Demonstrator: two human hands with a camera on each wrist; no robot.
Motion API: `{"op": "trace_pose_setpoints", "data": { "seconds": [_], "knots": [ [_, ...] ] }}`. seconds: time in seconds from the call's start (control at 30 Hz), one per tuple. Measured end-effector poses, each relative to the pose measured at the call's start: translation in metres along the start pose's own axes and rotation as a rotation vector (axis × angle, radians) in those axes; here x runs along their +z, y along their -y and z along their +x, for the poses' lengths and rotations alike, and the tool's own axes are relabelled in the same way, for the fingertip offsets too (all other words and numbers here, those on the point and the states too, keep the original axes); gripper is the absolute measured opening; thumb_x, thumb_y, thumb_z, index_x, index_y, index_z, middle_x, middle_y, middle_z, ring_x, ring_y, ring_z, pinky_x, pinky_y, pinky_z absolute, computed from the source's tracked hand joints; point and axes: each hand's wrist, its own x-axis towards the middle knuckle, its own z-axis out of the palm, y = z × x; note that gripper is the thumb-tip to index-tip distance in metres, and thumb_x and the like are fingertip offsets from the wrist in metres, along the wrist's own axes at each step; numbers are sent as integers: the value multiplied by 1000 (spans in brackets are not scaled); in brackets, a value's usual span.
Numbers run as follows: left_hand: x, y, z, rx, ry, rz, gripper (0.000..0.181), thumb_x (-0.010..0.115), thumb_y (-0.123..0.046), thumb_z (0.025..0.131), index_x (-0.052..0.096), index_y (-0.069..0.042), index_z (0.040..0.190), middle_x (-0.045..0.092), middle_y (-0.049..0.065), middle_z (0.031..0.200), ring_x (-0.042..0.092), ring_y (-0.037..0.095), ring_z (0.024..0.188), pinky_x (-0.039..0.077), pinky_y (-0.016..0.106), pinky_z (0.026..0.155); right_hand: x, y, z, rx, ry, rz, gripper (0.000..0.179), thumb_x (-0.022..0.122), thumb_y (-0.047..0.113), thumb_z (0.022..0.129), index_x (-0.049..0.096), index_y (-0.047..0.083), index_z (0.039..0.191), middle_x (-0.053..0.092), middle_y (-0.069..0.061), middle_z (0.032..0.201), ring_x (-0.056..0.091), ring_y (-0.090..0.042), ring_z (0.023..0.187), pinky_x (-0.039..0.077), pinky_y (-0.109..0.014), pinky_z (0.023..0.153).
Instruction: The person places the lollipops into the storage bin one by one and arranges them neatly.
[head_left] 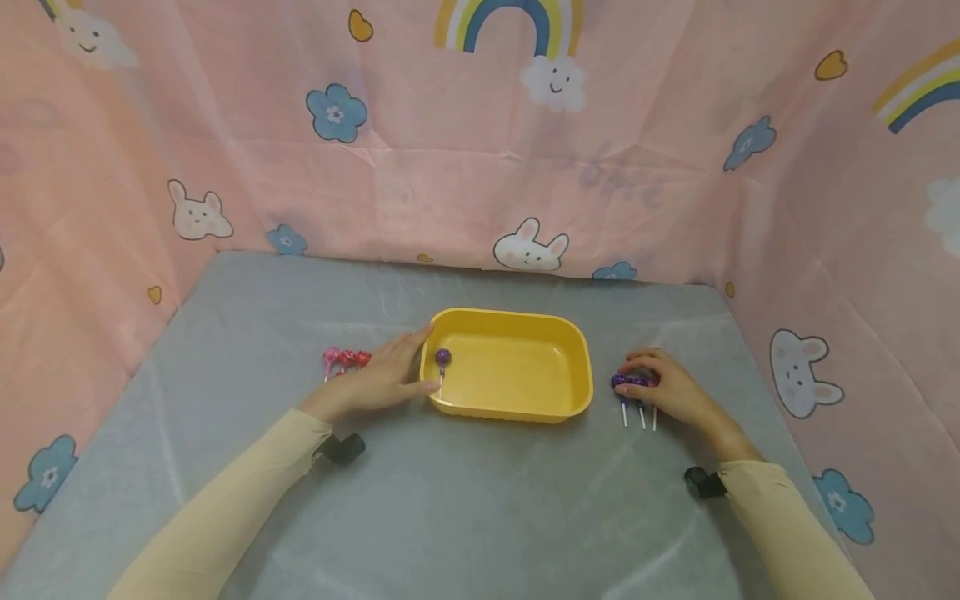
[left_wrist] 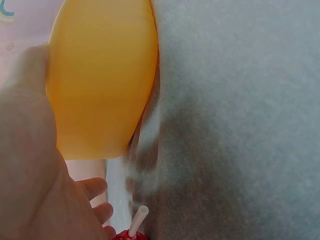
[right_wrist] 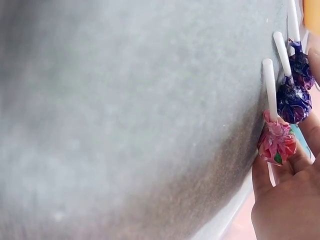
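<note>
A yellow plastic tray (head_left: 510,417) stands mid-table, with one purple-wrapped lollipop (head_left: 442,357) lying inside at its left end. My left hand (head_left: 378,379) rests along that end, fingers fairly straight at the far corner and thumb over the near rim. To the right, my right hand (head_left: 671,392) reaches over a row of lollipops, thumb and forefinger closed about the leftmost purple lollipop (head_left: 617,381). Beside it in the row are a second purple lollipop (right_wrist: 294,102) and a pink one (right_wrist: 276,142), sticks toward me. The fingertips are partly hidden in the right wrist view.
Pink and red lollipops (head_left: 332,355) lie left of the tray, partly covered by my left hand. The grey table (head_left: 480,500) is bordered at the back and sides by a pink printed curtain (head_left: 450,200). Each wrist carries a dark camera mount (head_left: 341,448).
</note>
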Motion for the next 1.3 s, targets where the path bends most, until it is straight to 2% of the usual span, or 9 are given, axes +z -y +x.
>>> {"op": "trace_pose_setpoints", "data": {
  "seconds": [0.8,1.3],
  "knots": [
    [1,4,1,14,-6,7,97,52,-64,93,-5,-24,160,6,7,169,7,36,156,10,58,126,7,-3,4,-18,-27,7,40,75,40,87,69,7,109,50,-21,139,45,-43,129,32,-66,111],
    [2,3,1,5,-2,11,98,52,-64,93,-7,-25,160,5,6,169,6,35,156,8,57,126,6,-2,2,8,-16,26,38,74,38,88,68,5,105,47,-22,142,41,-44,132,33,-66,111]
  ]
}}
